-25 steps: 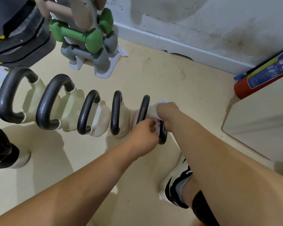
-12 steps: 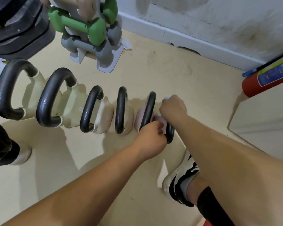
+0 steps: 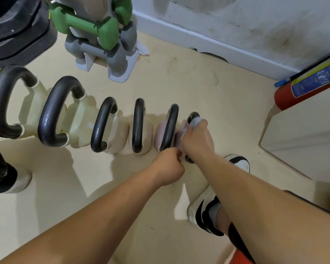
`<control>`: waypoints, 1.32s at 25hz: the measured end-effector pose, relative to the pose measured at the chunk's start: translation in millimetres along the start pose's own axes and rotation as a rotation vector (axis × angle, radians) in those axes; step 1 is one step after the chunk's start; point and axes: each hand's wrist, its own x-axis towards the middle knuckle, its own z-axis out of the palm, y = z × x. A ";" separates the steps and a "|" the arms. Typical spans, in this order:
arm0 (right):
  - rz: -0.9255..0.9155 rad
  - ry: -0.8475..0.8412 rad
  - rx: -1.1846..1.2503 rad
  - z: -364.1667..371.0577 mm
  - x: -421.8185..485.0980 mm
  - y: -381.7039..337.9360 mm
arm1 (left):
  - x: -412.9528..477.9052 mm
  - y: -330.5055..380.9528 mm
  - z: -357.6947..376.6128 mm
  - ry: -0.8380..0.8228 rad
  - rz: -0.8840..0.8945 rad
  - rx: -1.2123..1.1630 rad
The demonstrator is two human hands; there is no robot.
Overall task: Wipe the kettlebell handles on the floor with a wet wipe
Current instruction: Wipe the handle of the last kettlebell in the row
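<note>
Several kettlebells with black handles stand in a row on the beige floor, cream ones [image 3: 51, 113] at the left and pink ones [image 3: 167, 128] at the right. My right hand [image 3: 197, 139] is wrapped over the handle of the rightmost kettlebell [image 3: 192, 115]. It presses a white wet wipe [image 3: 195, 121] around the handle's far end. My left hand [image 3: 170, 166] is closed at that kettlebell's near end, fingers pinched against its pink body. Most of this handle is hidden under my hands.
A grey rack with green and grey dumbbells [image 3: 103, 35] stands behind the row. Black weight plates [image 3: 17, 29] lie at the far left. A red fire extinguisher [image 3: 309, 86] leans at the right above a pale board [image 3: 303, 134]. My shoe [image 3: 204, 210] is close to the right of the row.
My right hand has rubbed the wipe along the far part of the rightmost handle. My left hand has stayed at the near end. The view has shifted slightly.
</note>
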 end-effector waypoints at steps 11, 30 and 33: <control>-0.074 -0.022 -0.426 -12.3 43.4 -27.3 | 1.8 15.7 -10.1 0.051 0.056 0.033; 0.211 -0.123 0.085 -4.4 63.9 -26.2 | -1.3 -3.3 -8.2 -0.011 -0.034 -0.052; 0.282 -0.131 0.226 -6.4 57.0 -23.9 | -4.5 -1.4 -8.5 0.003 -0.033 -0.048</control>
